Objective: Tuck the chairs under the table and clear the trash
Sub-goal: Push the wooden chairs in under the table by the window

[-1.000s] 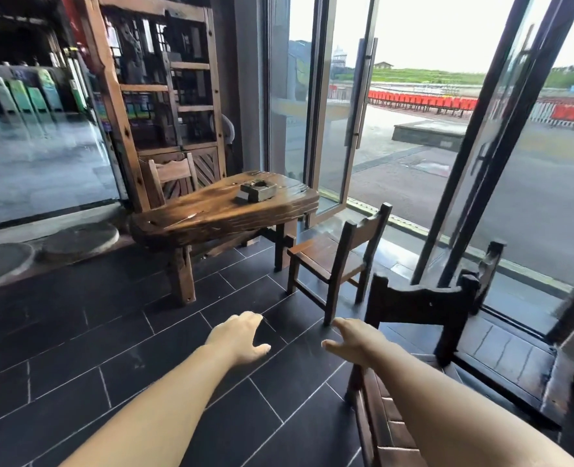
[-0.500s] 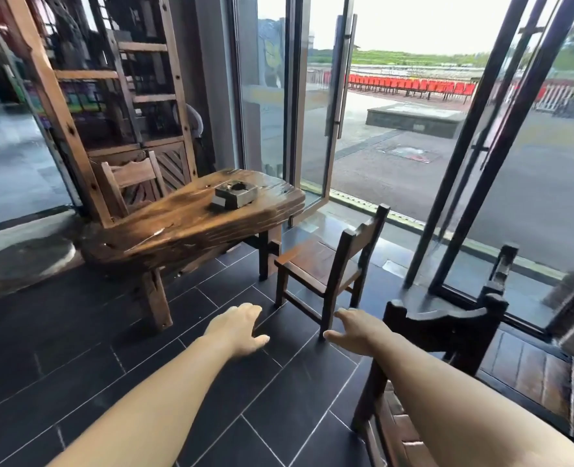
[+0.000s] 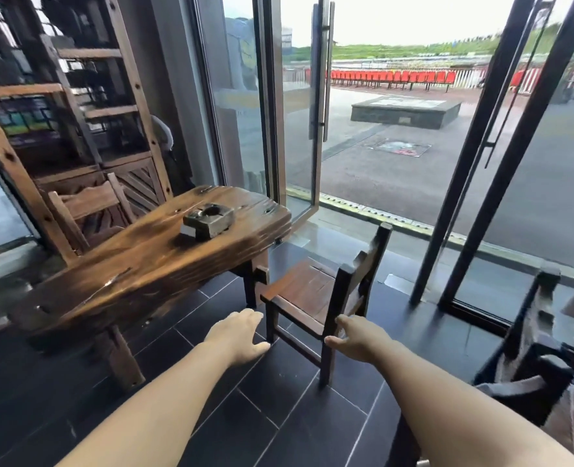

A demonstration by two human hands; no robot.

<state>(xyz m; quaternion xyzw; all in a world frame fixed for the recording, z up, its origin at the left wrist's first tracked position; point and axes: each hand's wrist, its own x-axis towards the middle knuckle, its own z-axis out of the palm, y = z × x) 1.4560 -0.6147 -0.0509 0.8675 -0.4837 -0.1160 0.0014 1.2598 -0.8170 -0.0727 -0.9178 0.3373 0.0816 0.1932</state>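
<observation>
Both forearms reach forward over the dark tiled floor [image 3: 272, 392]. Left hand [image 3: 236, 337]: palm down, fingers loosely spread, holding nothing, just short of the front leg of the small chair [image 3: 316, 294]. Right hand [image 3: 354, 337]: fingers parted, thumb out, empty, at the chair's rear post near seat height. Cannot tell whether it touches the wood or hangs just beside it.

At right edge, close in, a second dark chair [image 3: 528, 358], blurred, well apart from the bench.

The small chair stands on the floor at the near end of the bench [image 3: 137, 274], seat toward the bench's leg, back toward the open glass door. Seat sits wholly outside the benchtop's edge: not tucked.

On the bench, toward its far end, a dark blocky holder [image 3: 208, 219] with a round hollow, likely an ashtray. Contents not discernible. No loose trash visible on the top from here.

Behind the bench, a third chair [image 3: 90, 210] against the wooden shelf unit [image 3: 60, 106], its seat hidden by the bench.

Step in hand, by my reading: reach for the first chair, tuck not yet begun. Trash untouched.

Next move calls for a grip with both hands on back post and seat rail, then a push or short lift toward the bench, seat lined up to clear the bench leg. Risk: legs catching on tile joints.
</observation>
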